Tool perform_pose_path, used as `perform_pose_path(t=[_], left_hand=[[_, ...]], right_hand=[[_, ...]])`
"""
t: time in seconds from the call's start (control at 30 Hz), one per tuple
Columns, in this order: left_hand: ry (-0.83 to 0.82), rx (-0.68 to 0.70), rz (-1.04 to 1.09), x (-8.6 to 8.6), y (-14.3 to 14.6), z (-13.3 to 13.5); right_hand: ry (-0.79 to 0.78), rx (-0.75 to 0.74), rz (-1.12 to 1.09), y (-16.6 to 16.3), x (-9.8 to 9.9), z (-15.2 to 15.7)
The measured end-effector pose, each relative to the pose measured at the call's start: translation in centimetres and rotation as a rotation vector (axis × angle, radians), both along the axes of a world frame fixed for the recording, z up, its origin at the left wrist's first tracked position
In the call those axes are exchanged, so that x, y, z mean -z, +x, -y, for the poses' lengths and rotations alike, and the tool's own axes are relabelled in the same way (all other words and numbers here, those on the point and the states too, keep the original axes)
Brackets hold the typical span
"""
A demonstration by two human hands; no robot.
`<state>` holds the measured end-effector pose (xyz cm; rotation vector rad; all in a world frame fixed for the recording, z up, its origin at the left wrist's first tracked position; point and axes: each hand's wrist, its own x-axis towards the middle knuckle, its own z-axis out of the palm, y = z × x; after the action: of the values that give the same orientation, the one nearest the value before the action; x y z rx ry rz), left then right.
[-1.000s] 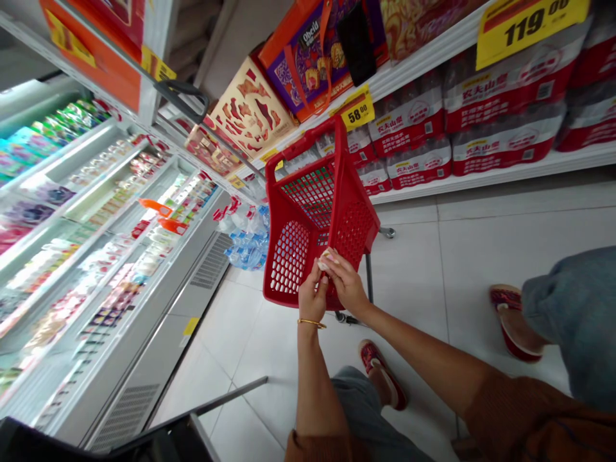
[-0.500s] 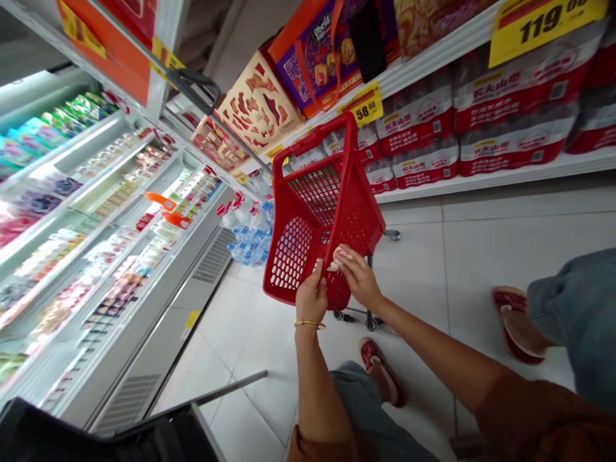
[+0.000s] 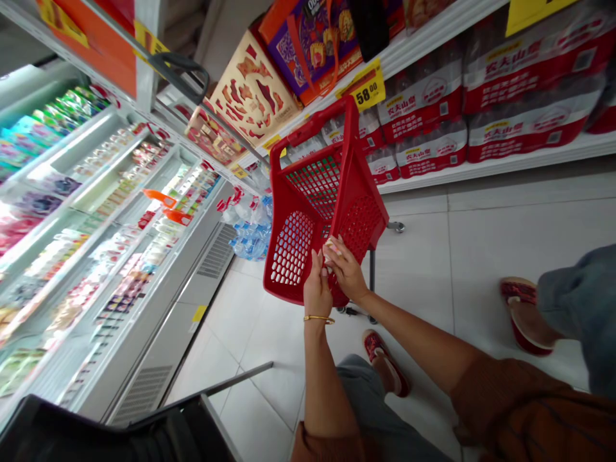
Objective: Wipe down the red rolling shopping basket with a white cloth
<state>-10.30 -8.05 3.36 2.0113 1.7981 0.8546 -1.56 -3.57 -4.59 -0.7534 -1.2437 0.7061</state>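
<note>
My right hand [image 3: 347, 273] is closed round a small crumpled pale piece [image 3: 332, 246], which looks like tissue and is mostly hidden by the fingers. My left hand [image 3: 317, 285], with a gold bracelet [image 3: 318, 319] at the wrist, is right against it, its fingers stretched upward and thumb raised. Both hands are over the near edge of a red shopping cart basket [image 3: 366, 218], which has perforated sides and a red handle. The hands cover part of its near rim.
A shelf on the right carries wrapped bottle packs [image 3: 430, 151] and boxed goods [image 3: 257, 93]. A refrigerated display [image 3: 144, 256] runs along the left, with blue-tinted bottles [image 3: 251, 240] by its end. A black object [image 3: 120, 433] with a metal bar is at lower left.
My hands have come together, the right moving left and up to the left hand's fingers. The pale piece has moved with the right hand. The view has shifted slightly.
</note>
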Motion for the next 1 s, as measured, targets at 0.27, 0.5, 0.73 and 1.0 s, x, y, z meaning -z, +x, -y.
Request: perform_pose_path(t=[0.27, 0.5, 0.73, 1.0], left_hand=[[0.033, 0.040, -0.118, -0.1, -0.1, -0.2], [0.099, 0.095, -0.168, 0.6, -0.4, -0.8], [0.093, 0.112, -0.197, 0.6, 0.0, -1.3], [0.115, 0.119, -0.181, 0.7, -0.4, -1.4]], right_hand=[[0.064, -0.005, -0.016, -0.1, 1.7, 0.3], [0.024, -0.035, -0.013, -0.3, 4.1, 1.0], [-0.074, -0.057, -0.007, -0.2, 6.4, 2.1], [-0.059, -0.024, 0.019, -0.4, 8.8, 2.3]])
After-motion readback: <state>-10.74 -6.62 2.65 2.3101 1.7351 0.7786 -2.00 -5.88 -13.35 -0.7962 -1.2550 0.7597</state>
